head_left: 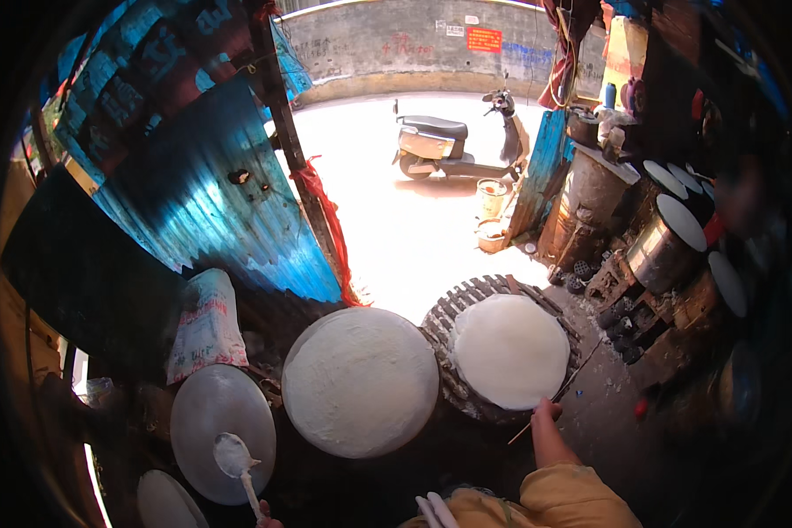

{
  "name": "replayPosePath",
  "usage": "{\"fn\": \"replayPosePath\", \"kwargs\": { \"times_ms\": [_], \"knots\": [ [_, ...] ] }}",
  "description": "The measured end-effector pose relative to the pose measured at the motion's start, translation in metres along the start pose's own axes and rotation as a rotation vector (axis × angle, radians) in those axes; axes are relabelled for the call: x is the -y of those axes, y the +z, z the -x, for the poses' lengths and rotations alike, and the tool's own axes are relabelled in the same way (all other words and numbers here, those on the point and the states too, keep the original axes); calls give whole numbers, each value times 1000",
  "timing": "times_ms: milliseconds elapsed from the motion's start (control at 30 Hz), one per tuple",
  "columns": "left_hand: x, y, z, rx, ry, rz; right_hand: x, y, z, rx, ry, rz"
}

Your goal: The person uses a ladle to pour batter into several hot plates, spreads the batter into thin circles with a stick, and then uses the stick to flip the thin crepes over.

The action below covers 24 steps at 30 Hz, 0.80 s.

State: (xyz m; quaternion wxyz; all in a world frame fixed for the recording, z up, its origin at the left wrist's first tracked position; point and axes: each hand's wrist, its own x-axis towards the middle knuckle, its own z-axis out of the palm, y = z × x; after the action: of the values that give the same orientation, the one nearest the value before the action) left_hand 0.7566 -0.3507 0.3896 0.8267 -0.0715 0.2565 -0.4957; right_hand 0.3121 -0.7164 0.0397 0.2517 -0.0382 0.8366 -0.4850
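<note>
My left hand (270, 521) shows only at the bottom edge, closed round the handle of a ladle (232, 455). The ladle's bowl is smeared white and lies over a grey round lid or pan (211, 400). To its right is a large round pan (361, 383) covered with a whitish, rough layer. Further right a smooth white round sheet (510, 350) rests on a dark, slatted round base (440, 327). My right hand (547, 414) is at the sheet's near edge, fingers closed on a thin stick (519, 434). Whether its fingers touch the sheet is hard to tell.
A white printed sack (209, 321) stands behind the grey lid. Blue corrugated metal (229, 202) rises at the left. Metal drums (669, 242), round lids and dark perforated briquettes (620, 317) crowd the right. Outside in bright light stand a scooter (440, 145) and a bucket (491, 198).
</note>
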Motion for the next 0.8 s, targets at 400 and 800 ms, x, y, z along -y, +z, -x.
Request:
{"fn": "replayPosePath", "kwargs": {
  "times_ms": [400, 800],
  "knots": [
    [-8, 28, -53, -100, 253, -1122, 40, -56, 43, 409, -182, 332],
    [-138, 40, -96, -111, 237, -1603, 63, -74, 483, 1548, -1426, 222]
  ]
}}
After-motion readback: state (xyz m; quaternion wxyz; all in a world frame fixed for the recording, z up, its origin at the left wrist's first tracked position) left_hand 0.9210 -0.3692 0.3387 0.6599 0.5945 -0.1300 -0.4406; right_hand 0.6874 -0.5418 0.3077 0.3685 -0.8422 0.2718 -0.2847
